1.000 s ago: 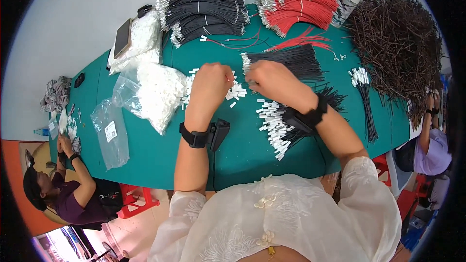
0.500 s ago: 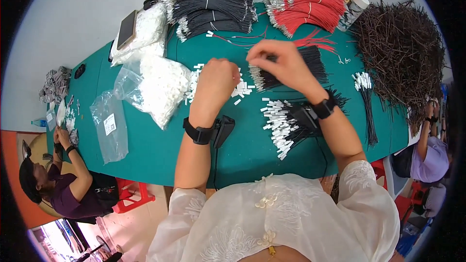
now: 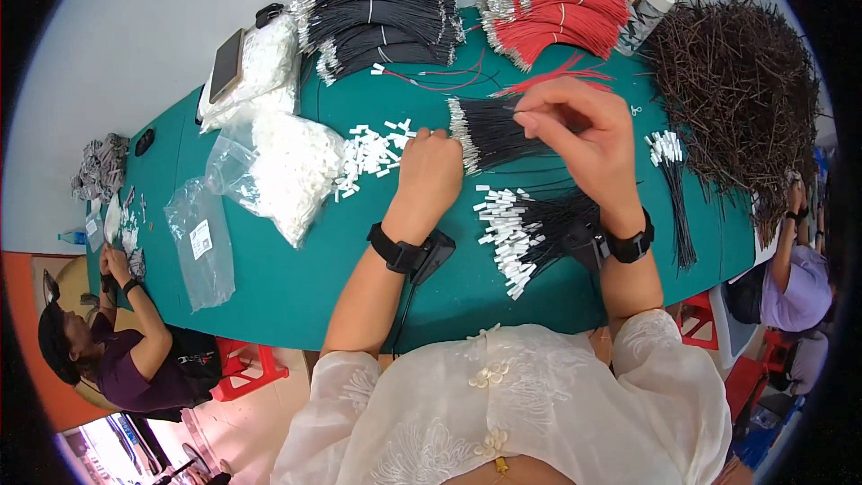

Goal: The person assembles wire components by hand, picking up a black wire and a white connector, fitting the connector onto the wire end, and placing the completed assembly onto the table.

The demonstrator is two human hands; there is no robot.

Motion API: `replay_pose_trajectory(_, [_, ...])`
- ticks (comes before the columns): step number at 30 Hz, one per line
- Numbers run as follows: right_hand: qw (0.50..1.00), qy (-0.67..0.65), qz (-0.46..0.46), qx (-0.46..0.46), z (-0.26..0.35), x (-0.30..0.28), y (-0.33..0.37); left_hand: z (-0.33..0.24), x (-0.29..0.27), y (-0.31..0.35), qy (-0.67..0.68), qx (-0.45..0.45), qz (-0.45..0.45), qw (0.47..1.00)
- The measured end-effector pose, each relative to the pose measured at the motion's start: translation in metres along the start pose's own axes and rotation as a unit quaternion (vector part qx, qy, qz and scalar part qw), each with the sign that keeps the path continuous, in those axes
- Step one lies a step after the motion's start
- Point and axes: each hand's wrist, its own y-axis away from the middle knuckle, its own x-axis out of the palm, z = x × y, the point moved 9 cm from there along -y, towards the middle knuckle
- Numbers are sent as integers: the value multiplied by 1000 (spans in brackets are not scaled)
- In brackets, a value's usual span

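My left hand (image 3: 431,172) is closed, its back toward me, between a heap of small white plastic connector housings (image 3: 366,158) and the silver-tipped ends of a bundle of black wires (image 3: 492,130). Its fingertips are hidden, so anything they hold cannot be seen. Raised over the right part of that bundle, my right hand (image 3: 588,130) has its thumb and fingers curled together in a pinch. What it pinches, if anything, is too fine to make out. Nearer to me, partly under my right wrist, lie several black wires with white connectors (image 3: 512,235) on their ends.
Stacked black wire bundles (image 3: 382,13) and red wire bundles (image 3: 566,4) lie at the back. A clear bag of white connectors (image 3: 296,166) sits left, beside an emptied bag (image 3: 202,251). A brown tangled heap (image 3: 736,90) fills the right. Another person (image 3: 126,341) works at far left.
My left hand has moved right, from over the white connectors to the tips of the black wires. My right hand has shifted right and slightly nearer, away from the left hand.
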Motion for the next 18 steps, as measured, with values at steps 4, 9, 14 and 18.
replay_pose_trajectory(4, [998,48,5,42,-15,8,1,6,-6,0,-1,-1,-22,1000])
replay_pose_trajectory(9, [998,38,-24,34,-20,6,6,25,-54,-2,190,-86,-46,977])
replay_pose_trajectory(14, [996,76,-7,44,-22,8,4,37,-85,1,281,-99,-120,947])
replay_pose_trajectory(18, [996,71,-5,60,-25,11,3,40,-78,-3,260,-95,-105,955])
